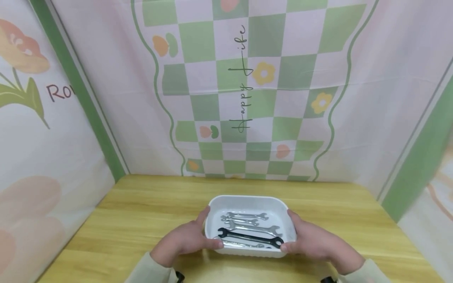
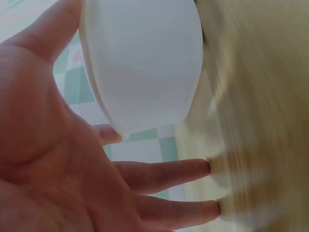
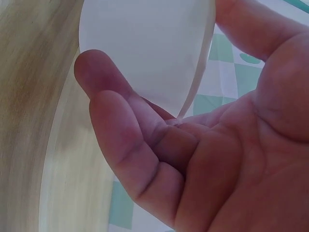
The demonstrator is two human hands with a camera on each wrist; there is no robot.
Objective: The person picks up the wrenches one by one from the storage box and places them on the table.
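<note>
A white plastic container (image 1: 244,253) with rounded corners holds several wrenches. One is a black combination wrench (image 1: 249,237); the others are silver, among them a large open-end wrench (image 1: 253,228) and a slimmer wrench (image 1: 247,215) behind it. My left hand (image 1: 187,237) grips the container's left end, its thumb over the near rim. In the left wrist view two fingers (image 2: 164,174) extend beyond the container's wall (image 2: 145,63), towards the tabletop. At the opposite end, my right hand (image 1: 313,239) holds on with the thumb on the near rim and curled fingers (image 3: 120,125) beside the wall.
The wooden table (image 1: 159,200) extends around the container. A printed cloth backdrop (image 1: 247,98) with green and white checks hangs behind it, and floral side panels (image 1: 39,157) stand left and right.
</note>
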